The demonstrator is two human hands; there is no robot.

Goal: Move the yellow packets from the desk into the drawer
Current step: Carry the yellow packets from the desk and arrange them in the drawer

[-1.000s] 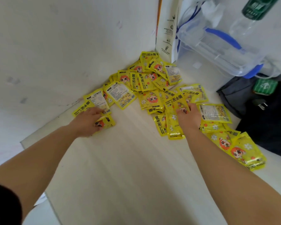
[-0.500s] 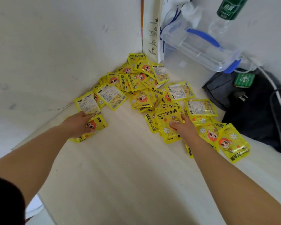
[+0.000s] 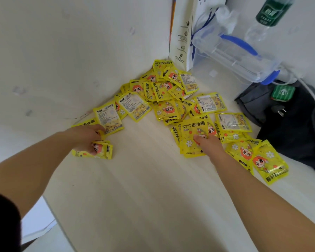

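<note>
Left hand (image 3: 87, 137) grips a few glossy yellow foil packets (image 3: 100, 150); right hand (image 3: 208, 143) lies on another, grip unclear. The heap (image 3: 164, 99) sprawls left of the clear blue-handled plastic box (image 3: 231, 51). Probably light and slippery; pinch stacked edges.

Yellow packets (image 3: 166, 110), overlapping, heaped in desk (image 3: 144, 188) corner

I saw bare desk (image 3: 144, 197) in front of the heap, wide and open, so a hand could slide there from the near side. At the back, the yellow packets (image 3: 164, 108) filled the corner. The wall (image 3: 62, 51) shut off the left side, right against the heap. On the right, a dark bag (image 3: 289, 128) lay just beside the packets. A see-through box (image 3: 231, 57) and a bottle (image 3: 267, 17) stood behind it and blocked that way.
</note>
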